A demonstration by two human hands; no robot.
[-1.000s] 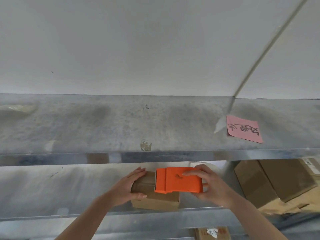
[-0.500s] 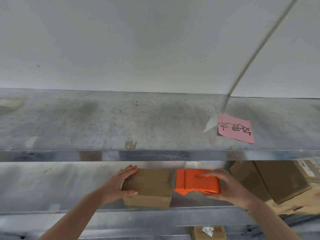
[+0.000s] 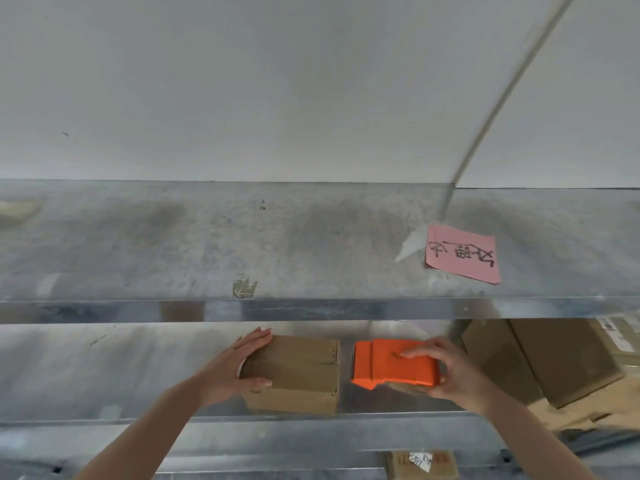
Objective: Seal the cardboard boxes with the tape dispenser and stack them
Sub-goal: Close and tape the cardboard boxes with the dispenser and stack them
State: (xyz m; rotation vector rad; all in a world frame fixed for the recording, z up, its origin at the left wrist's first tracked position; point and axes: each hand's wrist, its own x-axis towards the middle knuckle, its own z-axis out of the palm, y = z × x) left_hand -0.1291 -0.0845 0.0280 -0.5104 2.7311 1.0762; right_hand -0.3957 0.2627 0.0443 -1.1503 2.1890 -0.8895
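Observation:
A small brown cardboard box (image 3: 298, 372) sits near the front edge of the lower metal shelf (image 3: 114, 372). My left hand (image 3: 235, 367) grips its left end, fingers on top and thumb on the front face. An orange tape dispenser (image 3: 388, 364) hovers just right of the box, apart from it by a narrow gap. My right hand (image 3: 450, 372) is wrapped around the dispenser's right end.
Larger brown boxes (image 3: 554, 358) lie tilted on the same shelf at the right, on crumpled cardboard. The upper metal shelf (image 3: 277, 244) carries a pink handwritten note (image 3: 462, 254). Another labelled box (image 3: 422, 464) shows below. A white wall stands behind.
The orange dispenser has slid right, off the top of the box, and now sits beside it. My left hand has stayed on the box's left end.

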